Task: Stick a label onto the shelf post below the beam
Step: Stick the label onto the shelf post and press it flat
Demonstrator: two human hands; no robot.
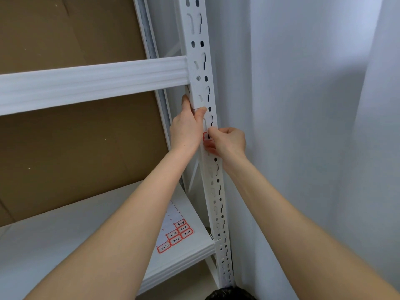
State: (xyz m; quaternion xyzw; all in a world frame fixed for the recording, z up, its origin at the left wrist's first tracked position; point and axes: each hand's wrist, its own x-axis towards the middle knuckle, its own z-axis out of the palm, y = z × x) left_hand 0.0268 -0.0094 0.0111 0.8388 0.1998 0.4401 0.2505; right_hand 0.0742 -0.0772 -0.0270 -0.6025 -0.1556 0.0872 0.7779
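Below the beam [93,83], my right hand [227,141] pinches the label [205,136] against the post [213,187]. Left hand [187,128] grips the post; I'd press from one edge across.

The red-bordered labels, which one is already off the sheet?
The label pressed to the shelf post under the right hand, just below the beam. The others, like 7-2 and 6-4, remain on the label sheet lying on the lower shelf.

Label sheet [175,233]: flat on lower shelf [65,245]
Cardboard [75,148]: behind shelf
Curtain [303,126]: right of shelf
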